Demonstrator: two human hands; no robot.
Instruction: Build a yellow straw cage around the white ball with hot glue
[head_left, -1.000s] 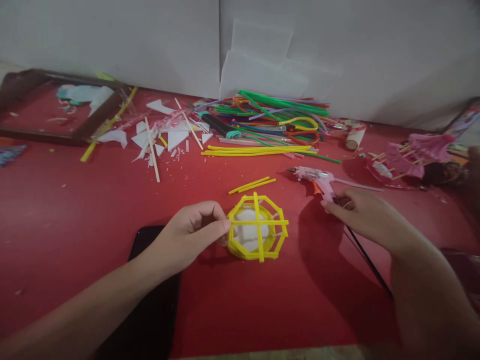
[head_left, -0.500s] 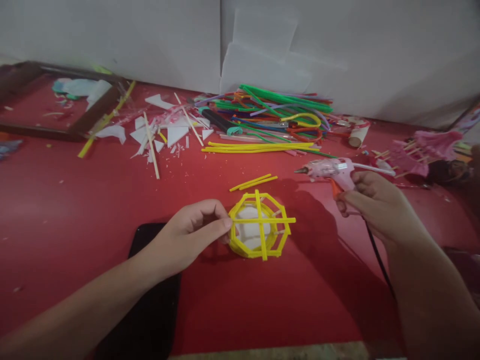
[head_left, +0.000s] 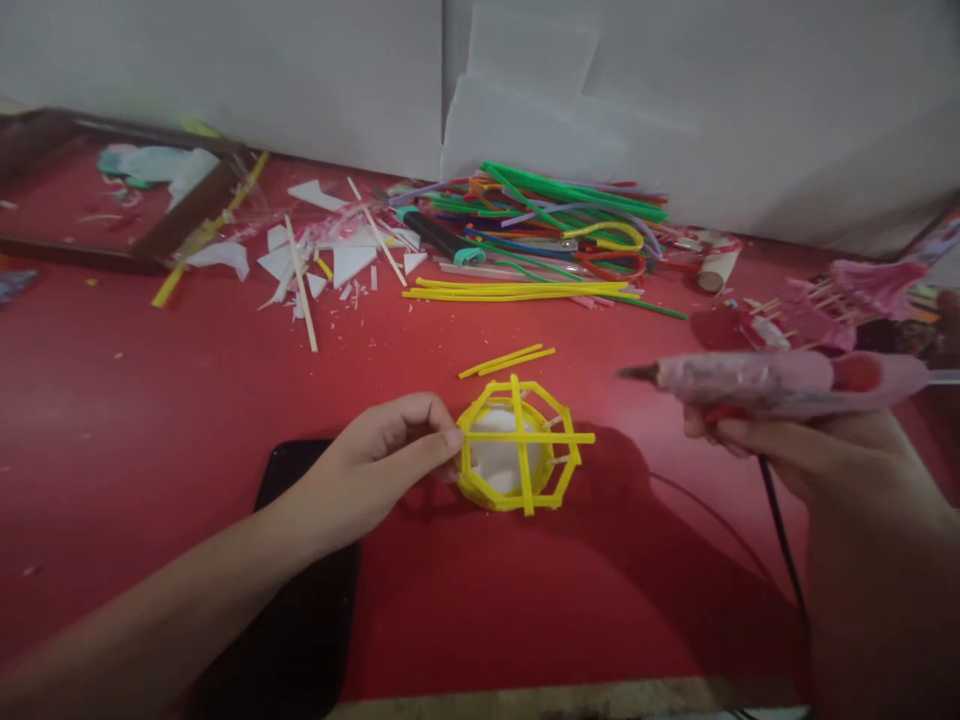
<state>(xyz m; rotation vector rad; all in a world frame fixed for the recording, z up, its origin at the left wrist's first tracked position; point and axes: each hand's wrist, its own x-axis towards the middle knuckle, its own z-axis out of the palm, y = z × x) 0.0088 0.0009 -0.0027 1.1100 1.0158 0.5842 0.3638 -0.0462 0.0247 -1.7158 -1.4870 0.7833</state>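
Note:
My left hand (head_left: pixel 401 450) pinches the left rim of a small basket-like frame (head_left: pixel 571 462) made of yellow pipe cleaners. Two crossed yellow strips (head_left: pixel 555 438) lie over its many-sided top, and a white base shows inside. To the right, my right hand (head_left: pixel 810 450) is closed around a pink hot glue gun (head_left: pixel 750 380), raised above the table with its metal nozzle pointing left. A finger is at the red trigger. The nozzle is apart from the frame. Short cut yellow pieces (head_left: pixel 506 362) rest just behind the frame.
Long yellow pipe cleaners (head_left: pixel 517 291) and a heap of coloured ones (head_left: pixel 540 215) lie at the back. White scraps (head_left: pixel 352 262) and wooden sticks (head_left: pixel 301 285) are left of them. A black phone-like slab (head_left: pixel 300 600) lies under my left forearm. Pink craft pieces (head_left: pixel 817 305) stand right.
My right hand has brought the glue gun closer to me, slightly right and lower, and turned it so its top faces up. The left hand keeps its hold on the frame.

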